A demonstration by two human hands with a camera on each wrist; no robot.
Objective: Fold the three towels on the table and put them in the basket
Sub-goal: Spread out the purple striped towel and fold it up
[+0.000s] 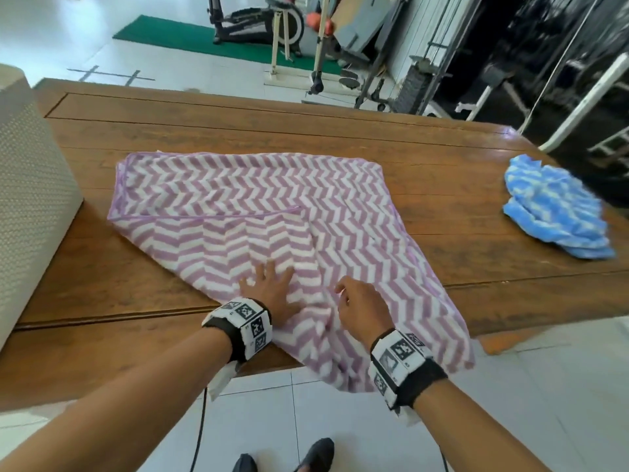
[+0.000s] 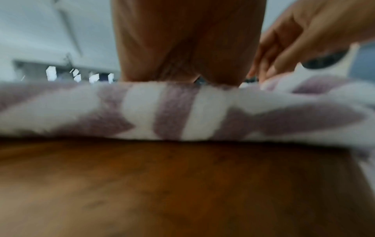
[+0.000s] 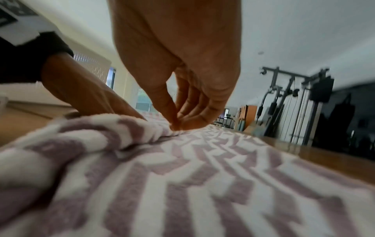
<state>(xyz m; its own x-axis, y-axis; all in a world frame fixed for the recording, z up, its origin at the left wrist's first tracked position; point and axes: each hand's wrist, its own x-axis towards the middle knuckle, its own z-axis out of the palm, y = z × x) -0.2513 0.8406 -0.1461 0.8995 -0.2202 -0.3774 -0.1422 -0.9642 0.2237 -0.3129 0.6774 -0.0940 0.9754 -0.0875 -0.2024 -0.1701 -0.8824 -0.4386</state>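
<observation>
A purple-and-white chevron towel (image 1: 238,185) lies spread on the wooden table (image 1: 442,148), its left part folded over and its near corner hanging off the front edge. My left hand (image 1: 269,287) presses flat on the towel's near part with fingers spread. Just to its right, my right hand (image 1: 354,301) pinches a raised fold of the towel (image 3: 182,176) between thumb and fingertips (image 3: 177,125). A crumpled blue-and-white towel (image 1: 558,212) sits at the table's right end. The white woven basket (image 1: 30,185) stands at the left end. I see only these two towels.
Beyond the table's far edge are a white tiled floor, a green mat (image 1: 190,35) and exercise machines (image 1: 258,25). A dark gym rack (image 3: 294,102) stands to the right. My shoes (image 1: 316,454) are on the floor below the front edge.
</observation>
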